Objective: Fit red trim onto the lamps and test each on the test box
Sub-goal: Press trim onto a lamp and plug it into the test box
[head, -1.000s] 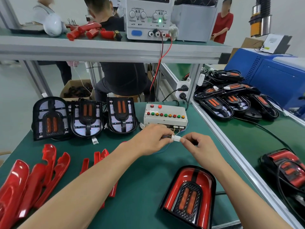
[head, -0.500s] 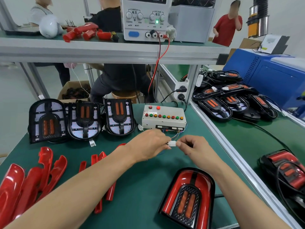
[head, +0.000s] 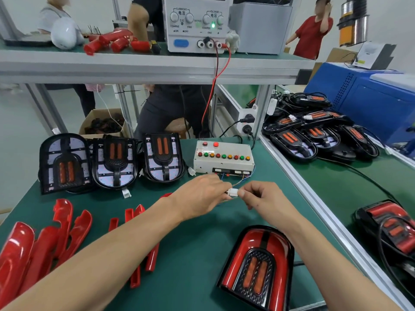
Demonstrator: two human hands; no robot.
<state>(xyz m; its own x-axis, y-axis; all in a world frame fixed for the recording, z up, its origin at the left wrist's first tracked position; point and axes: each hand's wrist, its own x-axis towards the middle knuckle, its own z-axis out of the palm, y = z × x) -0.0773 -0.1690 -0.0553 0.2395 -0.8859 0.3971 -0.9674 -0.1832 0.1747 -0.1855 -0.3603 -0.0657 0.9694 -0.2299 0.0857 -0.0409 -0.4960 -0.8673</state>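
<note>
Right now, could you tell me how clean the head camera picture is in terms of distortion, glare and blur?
Head view: wide-angle bending curves the shelf edge and bench rail; bright glare streaks sit on the red trim pieces and the trimmed lamp; the left hand, right hand and white connector are fairly sharp; background people look soft.

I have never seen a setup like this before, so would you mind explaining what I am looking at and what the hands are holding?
There is no robot: this is one view from a camera worn on a person's head, looking down at a green workbench. The left hand and right hand pinch a small white connector between them, with thin wires running to the test box. Nearest the camera lies a lamp with red trim. Three untrimmed lamps stand at the back, and loose red trim pieces lie on the left.
</note>
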